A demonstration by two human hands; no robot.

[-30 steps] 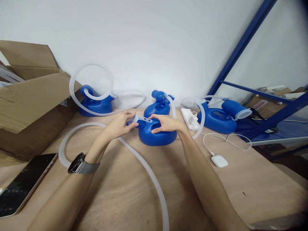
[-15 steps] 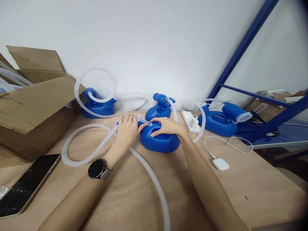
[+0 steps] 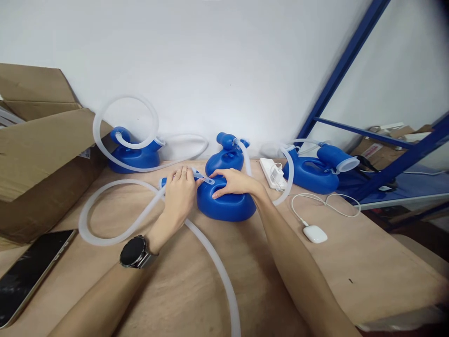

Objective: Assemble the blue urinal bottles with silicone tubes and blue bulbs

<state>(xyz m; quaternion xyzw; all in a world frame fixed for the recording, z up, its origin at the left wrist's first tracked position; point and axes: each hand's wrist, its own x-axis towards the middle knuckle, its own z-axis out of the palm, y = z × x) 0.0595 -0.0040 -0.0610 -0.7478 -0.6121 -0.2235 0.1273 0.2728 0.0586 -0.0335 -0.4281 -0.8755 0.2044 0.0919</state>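
Note:
A blue plastic jug [image 3: 228, 207] lies on the wooden table in front of me. My right hand [image 3: 231, 182] grips its handle from above, fingers curled round it. My left hand [image 3: 179, 194] is closed over the jug's neck and blue cap, where a translucent white hose [image 3: 140, 220] joins. That hose loops left across the table and runs back toward me. A clear strap with small holes [image 3: 203, 178] lies between my two hands. A dark watch sits on my left wrist.
Other blue jugs with hoses stand by the wall: one at left [image 3: 131, 154], one behind [image 3: 224, 157], one at right [image 3: 317, 171]. A cardboard box [image 3: 38, 159] fills the left. A phone [image 3: 28, 274], a power strip [image 3: 271, 171], a white puck on a cable [image 3: 315, 233] and a blue rack frame [image 3: 351, 56] are nearby.
My left hand has turned palm-down and closed over the jug's neck, where it earlier pinched the cap. The hose end has come in to the neck. My right hand stays on the handle.

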